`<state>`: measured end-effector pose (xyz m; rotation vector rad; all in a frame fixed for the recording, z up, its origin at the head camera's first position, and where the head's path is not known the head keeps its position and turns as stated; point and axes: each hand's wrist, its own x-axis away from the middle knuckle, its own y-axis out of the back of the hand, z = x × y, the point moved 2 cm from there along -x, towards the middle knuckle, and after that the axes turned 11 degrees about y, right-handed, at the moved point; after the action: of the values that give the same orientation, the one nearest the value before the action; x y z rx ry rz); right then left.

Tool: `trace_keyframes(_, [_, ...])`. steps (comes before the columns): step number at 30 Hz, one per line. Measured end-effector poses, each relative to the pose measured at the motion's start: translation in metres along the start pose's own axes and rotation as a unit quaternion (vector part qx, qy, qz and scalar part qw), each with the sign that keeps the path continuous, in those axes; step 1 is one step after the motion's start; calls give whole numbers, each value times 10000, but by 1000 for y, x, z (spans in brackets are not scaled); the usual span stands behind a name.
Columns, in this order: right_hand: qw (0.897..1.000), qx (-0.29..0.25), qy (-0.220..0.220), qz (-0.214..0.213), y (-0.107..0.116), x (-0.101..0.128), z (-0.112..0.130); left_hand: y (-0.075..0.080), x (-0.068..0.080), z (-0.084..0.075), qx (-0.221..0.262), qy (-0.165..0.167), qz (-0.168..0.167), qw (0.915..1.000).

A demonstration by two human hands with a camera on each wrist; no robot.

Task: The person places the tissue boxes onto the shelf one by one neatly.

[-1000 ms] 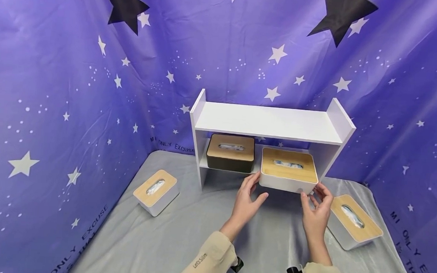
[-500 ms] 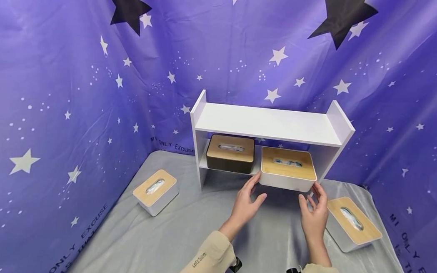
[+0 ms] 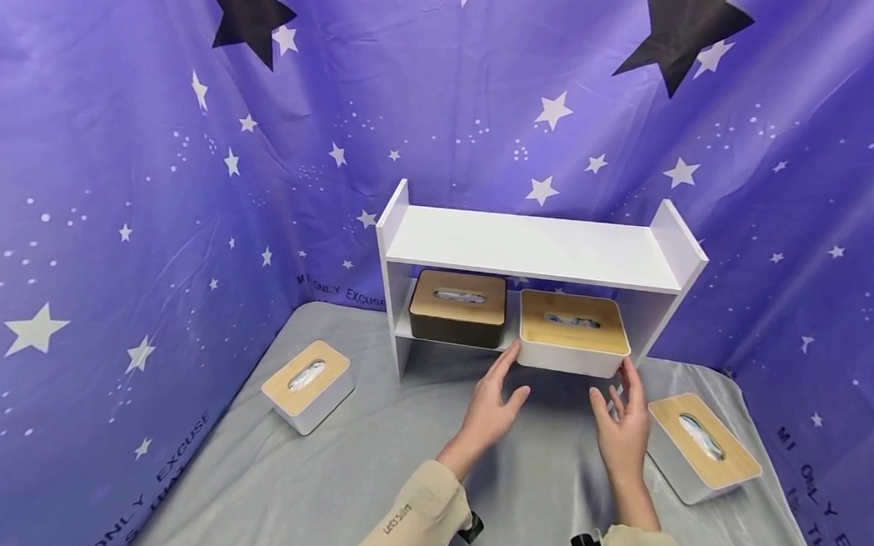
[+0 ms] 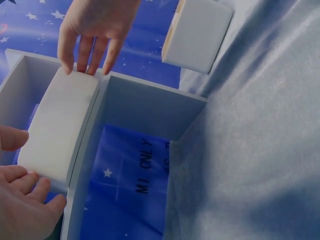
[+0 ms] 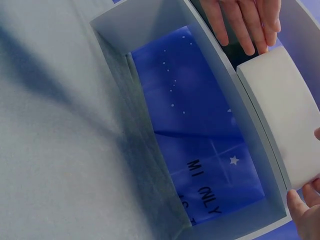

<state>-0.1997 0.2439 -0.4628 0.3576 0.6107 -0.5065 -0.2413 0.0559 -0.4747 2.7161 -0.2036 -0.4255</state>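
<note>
A white tissue box (image 3: pixel 572 344) with a wooden lid sits on the right half of the lower tier of a white shelf (image 3: pixel 536 247). My left hand (image 3: pixel 495 393) touches its front left corner with straight fingers. My right hand (image 3: pixel 621 410) touches the front right corner the same way. In the left wrist view the right hand's fingertips (image 4: pixel 90 62) rest on the far end of the white box (image 4: pixel 60 125), and my left hand (image 4: pixel 25 200) lies against the near end. The right wrist view shows the box's white side (image 5: pixel 282 105) between the two hands.
A black tissue box (image 3: pixel 456 306) with a wooden lid stands on the left of the same tier. Two more white boxes lie on the grey cloth (image 3: pixel 319 483), one at the left (image 3: pixel 307 384) and one at the right (image 3: pixel 700 446). A purple star backdrop closes in three sides.
The white box has slid further back onto the lower tier. Both hands followed it, and their fingers now lie straighter against its front corners.
</note>
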Motion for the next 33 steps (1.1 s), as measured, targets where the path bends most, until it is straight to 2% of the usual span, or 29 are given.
trace_keyframes(6, [9994,254,-144,206,-3,1,-28,0,-3,1,43,-37,113,9999])
trace_keyframes(9, [9986,360,-113,377,-4,0,-34,0,-5,1,21,29,196,9998])
trace_keyframes(13, [9980,330,-41,541,-4,-1,-35,0,-8,1,-33,115,274,9996])
trace_keyframes(21, [9954,373,-189,858,-6,-5,-34,-1,-16,3,-120,183,258,9994])
trace_keyframes(25, [9938,394,-219,1013,-7,-8,-35,-1,-20,3,-144,306,364,9988])
trace_keyframes(33, [9916,393,-302,1192,-7,-13,-36,-4,-26,7,135,289,550,9980])
